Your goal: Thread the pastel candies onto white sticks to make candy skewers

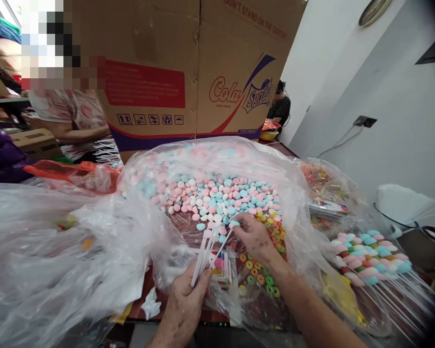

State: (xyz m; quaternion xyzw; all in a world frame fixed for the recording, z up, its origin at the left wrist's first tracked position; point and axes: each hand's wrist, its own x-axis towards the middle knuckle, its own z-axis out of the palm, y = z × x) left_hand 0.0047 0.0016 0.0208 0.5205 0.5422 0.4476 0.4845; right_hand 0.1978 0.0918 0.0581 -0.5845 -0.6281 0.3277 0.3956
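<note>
My left hand (190, 295) is closed around several thin white sticks (200, 258), which point up and away from me; a few have pale candy at their tips. My right hand (252, 235) pinches a small blue-and-pink marshmallow (235, 223) at the top of one stick that leans to the right. Behind both hands spreads a heap of pink, white and blue marshmallows (217, 198) inside a large clear plastic bag (293, 193). Ring-shaped gummies (261, 270) in yellow, orange and green lie beneath and beside my right forearm. Printed cards (220, 268) lie just beyond my left hand.
A tall cardboard carton (155, 43) stands behind the heap. Finished marshmallow skewers (375, 256) lie at the right, near a bag of gummies (313, 176). Crumpled plastic sheeting (58, 270) covers the left side. Two other people sit beyond, one (70, 116) left, one (281, 106) right.
</note>
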